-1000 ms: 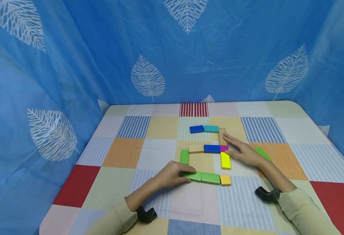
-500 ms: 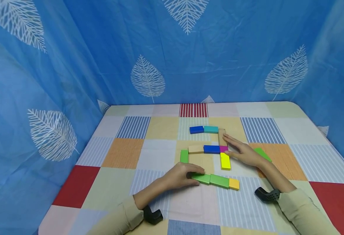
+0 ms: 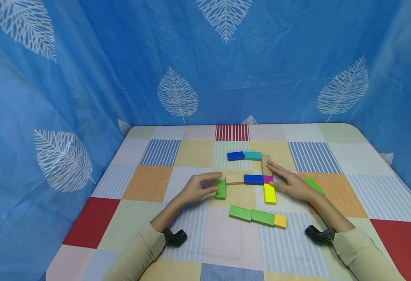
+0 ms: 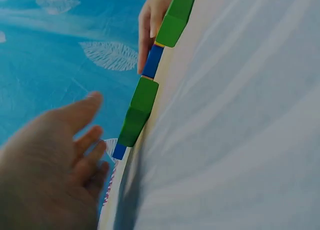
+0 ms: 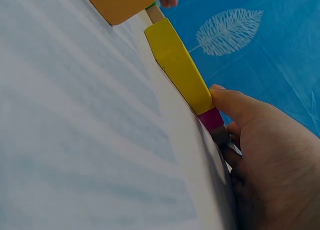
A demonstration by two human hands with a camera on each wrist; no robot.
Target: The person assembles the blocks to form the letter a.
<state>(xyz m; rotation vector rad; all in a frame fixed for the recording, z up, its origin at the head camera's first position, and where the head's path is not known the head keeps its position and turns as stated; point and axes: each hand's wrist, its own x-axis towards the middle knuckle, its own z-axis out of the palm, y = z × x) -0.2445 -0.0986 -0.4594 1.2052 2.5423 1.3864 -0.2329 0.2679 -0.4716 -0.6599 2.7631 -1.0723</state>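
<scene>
My left hand (image 3: 195,190) hovers at a green block (image 3: 221,190), thumb and fingers spread loosely around its upper end. The left wrist view shows that hand (image 4: 52,162) apart from the blocks, holding nothing. My right hand (image 3: 293,185) rests along the right side of the arrangement, fingertips on a plain wooden block (image 3: 266,167). Its thumb touches by the magenta block (image 3: 267,179) and the yellow block (image 5: 182,70). Between the hands lie another wooden block (image 3: 235,179) and a blue block (image 3: 253,179), end to end.
Nearer me, two green blocks (image 3: 240,213) and an orange-yellow block (image 3: 280,221) form a slanted row. At the back lie a blue block (image 3: 235,156) and a turquoise block (image 3: 252,156). Another green block (image 3: 314,185) lies beyond the right wrist. A patchwork cloth (image 3: 142,218) covers the table.
My left hand slid the front row of green and orange-yellow blocks rightward, leaving it slanted. It then let go and moved up to the upright green block. My right hand stayed put.
</scene>
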